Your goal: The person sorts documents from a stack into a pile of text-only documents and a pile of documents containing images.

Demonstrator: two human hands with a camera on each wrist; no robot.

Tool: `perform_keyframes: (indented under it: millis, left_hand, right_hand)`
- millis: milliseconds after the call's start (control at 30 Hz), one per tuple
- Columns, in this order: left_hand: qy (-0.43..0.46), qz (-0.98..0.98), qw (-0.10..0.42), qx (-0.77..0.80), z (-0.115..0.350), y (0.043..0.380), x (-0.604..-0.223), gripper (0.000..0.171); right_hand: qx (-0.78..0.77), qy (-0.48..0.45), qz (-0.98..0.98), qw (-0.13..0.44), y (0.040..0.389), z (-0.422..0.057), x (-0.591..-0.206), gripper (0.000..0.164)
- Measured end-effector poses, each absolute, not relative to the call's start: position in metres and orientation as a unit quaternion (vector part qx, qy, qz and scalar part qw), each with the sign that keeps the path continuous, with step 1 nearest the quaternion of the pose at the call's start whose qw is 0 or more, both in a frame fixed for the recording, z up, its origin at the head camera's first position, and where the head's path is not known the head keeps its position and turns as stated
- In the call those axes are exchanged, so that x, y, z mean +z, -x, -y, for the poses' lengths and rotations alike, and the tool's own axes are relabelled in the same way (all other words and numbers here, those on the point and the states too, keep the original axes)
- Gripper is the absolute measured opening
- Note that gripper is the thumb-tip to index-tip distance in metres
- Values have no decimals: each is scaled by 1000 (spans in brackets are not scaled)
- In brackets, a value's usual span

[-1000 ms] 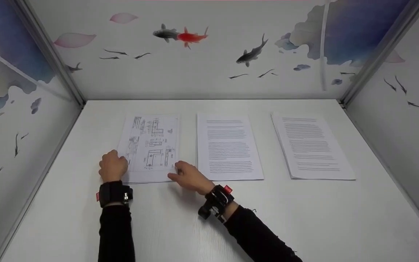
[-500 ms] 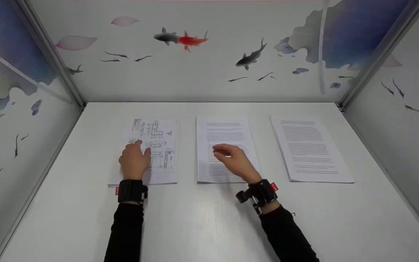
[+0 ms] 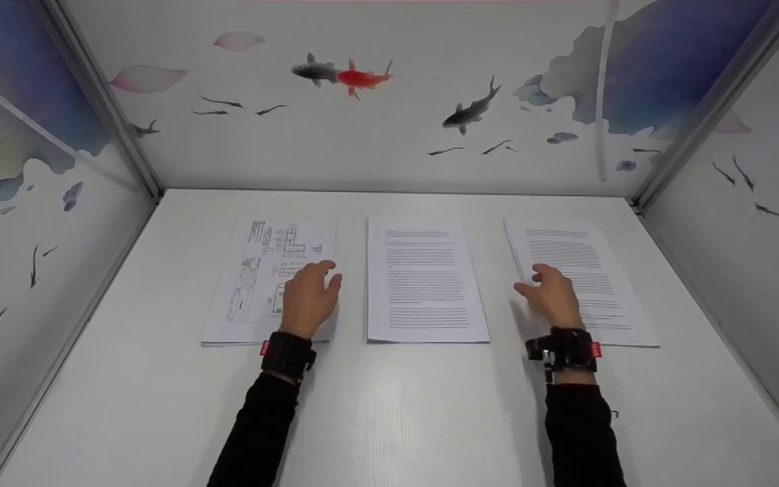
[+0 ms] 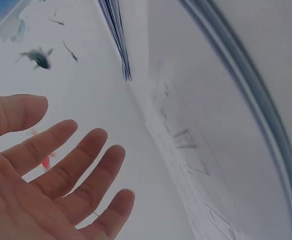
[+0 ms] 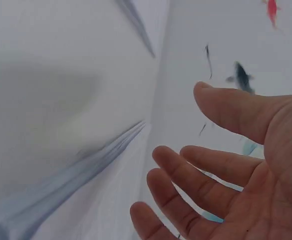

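Note:
Three stacks of paper lie apart in a row on the white table. On the left stack (image 3: 224, 318) the top sheet carries technical drawings; the middle stack (image 3: 427, 277) and the right stack (image 3: 609, 291) show printed lines of text. My left hand (image 3: 308, 297) is over the right part of the drawing stack, covering some of it. In the left wrist view its fingers (image 4: 93, 155) are spread and relaxed, holding nothing. My right hand (image 3: 552, 294) hovers at the left edge of the right stack. Its fingers (image 5: 200, 200) are loosely bent with nothing between them in the right wrist view.
A white panel (image 3: 376, 149) with painted fish rises behind the table (image 3: 389, 412). Side panels (image 3: 721, 203) stand at left and right, joined by grey metal corner posts (image 3: 102, 101). Black camera straps (image 3: 287, 355) sit on both wrists.
My left hand has gone from the drawing stack's left edge across to its right side. The right hand has left that stack and travelled right, over the middle stack, to the right stack.

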State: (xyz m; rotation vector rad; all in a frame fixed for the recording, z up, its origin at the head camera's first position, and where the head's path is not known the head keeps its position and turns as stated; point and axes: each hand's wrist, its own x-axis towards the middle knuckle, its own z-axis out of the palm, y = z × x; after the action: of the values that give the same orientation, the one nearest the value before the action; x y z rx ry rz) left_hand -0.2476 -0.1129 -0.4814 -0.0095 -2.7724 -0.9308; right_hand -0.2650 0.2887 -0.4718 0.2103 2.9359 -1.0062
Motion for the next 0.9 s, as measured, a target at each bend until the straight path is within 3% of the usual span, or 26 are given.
perform_keyframes:
  millis: [167,567,733,900]
  left_hand:
    - [34,943,95,-318,94,243,-481,29]
    - [84,938,147,-303,75,244,-486,18]
    - [90,935,144,-310,75,244,-487,19]
    - [85,939,142,-301,78,244,-486,18]
  right_hand:
    - [-282,-109,-951,65,265,-314,-480,80]
    - [-255,-123,-951,126,267,-325,-488,94]
    - [-284,-110,-943,134,267,-330,-484,89]
    - [-334,-102,-928,125,265,-337,-481,73]
